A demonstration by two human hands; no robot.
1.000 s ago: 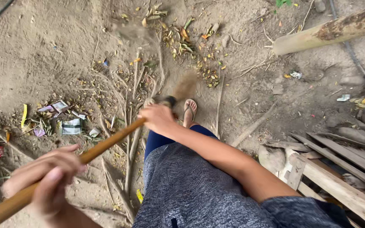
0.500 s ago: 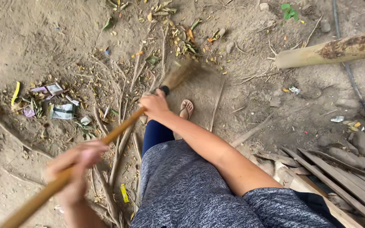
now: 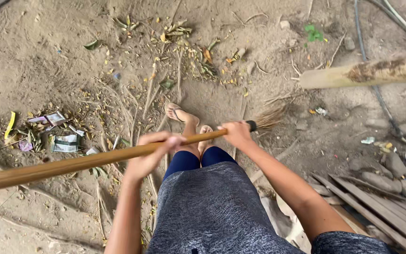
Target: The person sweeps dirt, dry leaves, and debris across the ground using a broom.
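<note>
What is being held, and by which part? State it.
A broom: the left hand grips mid-handle, the right hand grips the handle's lower end beside the bristles.

Left of the sandalled foot (image 3: 177, 113), a crumpled green-and-white packet (image 3: 65, 143), a flattened pale carton (image 3: 51, 118) and a yellow wrapper strip (image 3: 9, 125) lie on the dirt.

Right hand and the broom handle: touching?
Touching. The head view shows the right hand wrapped around the wooden broom handle near the bristle end, with no gap; the left hand grips it further back.
</note>
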